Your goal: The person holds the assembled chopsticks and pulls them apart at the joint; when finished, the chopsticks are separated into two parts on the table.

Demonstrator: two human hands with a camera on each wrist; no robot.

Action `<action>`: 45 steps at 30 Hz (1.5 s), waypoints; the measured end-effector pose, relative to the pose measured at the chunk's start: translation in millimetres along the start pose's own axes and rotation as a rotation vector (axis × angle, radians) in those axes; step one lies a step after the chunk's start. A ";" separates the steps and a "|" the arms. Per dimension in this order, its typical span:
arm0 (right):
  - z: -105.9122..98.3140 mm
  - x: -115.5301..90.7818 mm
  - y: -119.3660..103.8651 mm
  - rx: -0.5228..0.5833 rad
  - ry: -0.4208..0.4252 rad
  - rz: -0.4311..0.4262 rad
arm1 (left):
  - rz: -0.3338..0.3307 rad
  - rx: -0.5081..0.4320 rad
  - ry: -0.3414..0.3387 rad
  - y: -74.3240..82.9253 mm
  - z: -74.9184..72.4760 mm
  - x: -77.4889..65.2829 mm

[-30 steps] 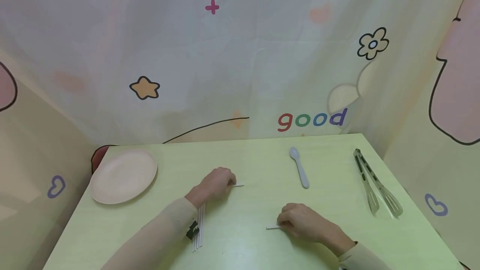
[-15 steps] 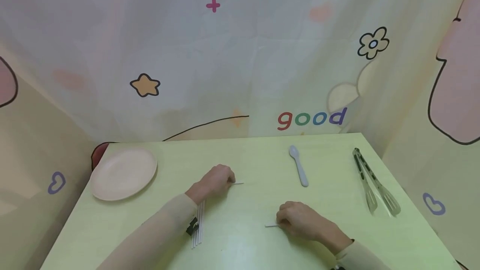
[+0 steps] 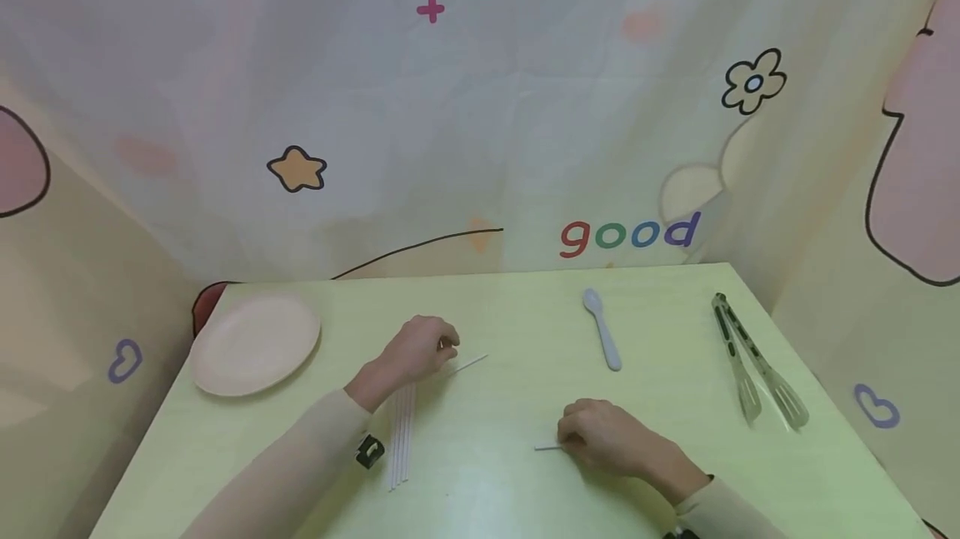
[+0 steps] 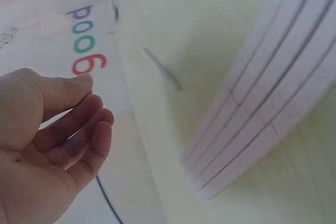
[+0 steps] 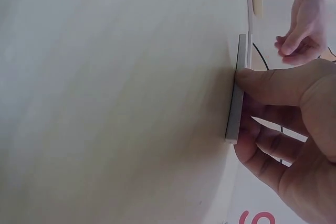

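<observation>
My left hand (image 3: pixel 416 349) is raised above the table, its fingers loosely bent, and the left wrist view shows nothing between thumb and fingers. Just past its fingertips a thin white stick (image 3: pixel 471 363) lies slanted on the table. Below the left wrist several white sticks (image 3: pixel 401 443) lie side by side, their far ends partly covered by the arm; they look large in the left wrist view. My right hand (image 3: pixel 603 435) pinches a short stick (image 5: pixel 235 95) between thumb and fingers, low over the table. One end of that stick is visible left of the hand.
A pale round plate (image 3: pixel 255 345) stands at the back left. A light-coloured spoon (image 3: pixel 603 331) lies behind the right hand. Tongs with slotted ends (image 3: pixel 759 364) rest near the right edge. Printed curtains (image 3: pixel 495 106) enclose the table's back and sides.
My left hand has let go of the white stick and drawn back slightly to the left and up; the stick now lies at a slant. The right hand stays almost still.
</observation>
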State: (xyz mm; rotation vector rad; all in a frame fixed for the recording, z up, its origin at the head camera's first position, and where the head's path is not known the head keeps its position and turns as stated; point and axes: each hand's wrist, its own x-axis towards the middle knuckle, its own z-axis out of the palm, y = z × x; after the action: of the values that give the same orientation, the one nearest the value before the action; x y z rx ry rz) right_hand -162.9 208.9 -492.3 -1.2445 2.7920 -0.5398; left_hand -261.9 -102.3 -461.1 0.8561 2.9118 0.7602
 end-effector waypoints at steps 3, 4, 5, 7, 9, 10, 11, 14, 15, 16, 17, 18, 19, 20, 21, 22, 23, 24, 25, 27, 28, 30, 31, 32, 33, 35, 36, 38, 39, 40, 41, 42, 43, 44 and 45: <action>-1.6 -0.7 1.3 0.013 0.008 0.002 | 0.005 -0.007 0.049 8.7 -6.5 -6.2; -2.2 -0.7 1.2 0.020 0.010 -0.001 | 0.003 -0.009 0.066 11.3 -8.3 -8.9; -2.5 -0.8 1.1 0.027 0.009 -0.003 | 0.001 -0.011 0.082 13.5 -9.6 -11.9; -2.6 -0.8 0.5 0.032 0.005 -0.005 | -0.007 -0.013 0.108 17.1 -12.0 -18.5; -2.4 -0.9 0.0 0.034 0.002 -0.004 | -0.009 -0.010 0.132 19.9 -13.8 -25.1; -2.4 -0.9 -0.2 0.037 0.001 -0.002 | -0.009 -0.010 0.143 20.8 -14.4 -28.3; -2.0 -1.1 -0.1 0.037 0.001 0.000 | -0.009 -0.006 0.152 21.7 -15.1 -31.2; -1.2 -1.4 0.3 0.039 0.007 0.006 | -0.015 -0.001 0.172 24.0 -17.4 -40.4; -0.7 -1.6 0.5 0.038 0.011 0.006 | -0.023 -0.001 0.178 24.4 -17.8 -43.6; -0.2 -1.5 0.8 0.038 0.013 0.005 | -0.036 0.000 0.181 24.4 -17.9 -47.3; 0.5 -1.6 1.0 0.037 0.015 0.003 | -0.049 0.003 0.181 24.6 -18.1 -51.2; 1.0 -1.9 0.9 0.037 0.015 0.001 | -0.060 0.005 0.185 24.5 -17.8 -55.2; 1.6 -2.3 0.9 0.035 0.015 -0.001 | -0.074 0.007 0.187 24.5 -17.4 -58.9; 2.1 -2.7 0.9 0.033 0.016 -0.004 | -0.083 0.009 0.190 24.6 -16.8 -62.3; 2.6 -3.1 0.9 0.031 0.019 -0.007 | -0.091 0.012 0.193 25.3 -16.5 -65.6; 2.8 -3.5 0.9 0.028 0.022 -0.011 | -0.098 0.014 0.195 25.9 -15.8 -68.5; 3.0 -3.8 1.0 0.025 0.026 -0.015 | -0.102 0.013 0.200 26.8 -15.3 -70.9; 3.1 -3.9 1.3 0.021 0.030 -0.018 | -0.105 0.009 0.206 27.8 -14.6 -73.1; 3.3 -3.8 1.7 0.017 0.035 -0.022 | -0.110 0.007 0.211 29.0 -13.9 -75.2; 3.6 -3.3 2.4 0.010 0.043 -0.028 | -0.121 0.010 0.219 30.8 -12.1 -79.3; 3.7 -3.0 2.7 0.008 0.043 -0.026 | -0.128 0.012 0.220 31.6 -10.8 -81.5; 3.6 -2.4 3.5 0.006 0.041 -0.024 | -0.144 0.021 0.220 33.1 -8.4 -86.4; 3.5 -2.3 3.5 0.007 0.039 -0.021 | -0.154 0.025 0.218 33.6 -7.1 -89.0; 3.3 -2.3 3.4 0.007 0.038 -0.019 | -0.160 0.027 0.216 34.1 -5.7 -91.5; 3.2 -2.4 3.5 0.008 0.038 -0.017 | -0.166 0.027 0.213 34.6 -4.4 -93.9; 2.9 -2.6 3.4 0.008 0.039 -0.016 | -0.180 0.019 0.205 35.2 -2.1 -98.1; 2.8 -2.7 3.3 0.009 0.038 -0.013 | -0.188 0.011 0.201 35.3 -1.0 -99.9; 2.9 -2.9 3.3 0.012 0.037 -0.009 | -0.204 0.003 0.198 35.4 1.2 -103.2; 3.1 -2.9 3.4 0.012 0.036 -0.006 | -0.214 -0.001 0.198 35.5 2.1 -104.8; 3.1 -2.8 3.5 0.014 0.035 -0.005 | -0.223 -0.005 0.199 35.5 3.0 -106.4; 3.1 -2.6 3.6 0.016 0.033 -0.003 | -0.233 -0.006 0.200 35.6 4.1 -108.1; 3.0 -2.3 3.7 0.018 0.030 -0.001 | -0.244 -0.008 0.200 35.5 5.5 -109.9; 3.2 -2.2 3.9 0.019 0.028 0.000 | -0.253 -0.009 0.200 35.2 6.9 -111.6; 3.4 -2.0 4.1 0.018 0.028 0.000 | -0.261 -0.011 0.202 35.0 8.3 -113.1; 3.3 -1.9 4.2 0.019 0.027 0.001 | -0.263 -0.007 0.203 34.4 9.8 -114.5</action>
State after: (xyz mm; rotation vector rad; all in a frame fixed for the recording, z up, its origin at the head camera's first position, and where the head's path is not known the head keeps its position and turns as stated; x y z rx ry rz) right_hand -164.0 211.9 -497.0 -1.2419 2.8025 -0.5862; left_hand -145.7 -131.4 -467.9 0.4021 3.1046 0.8783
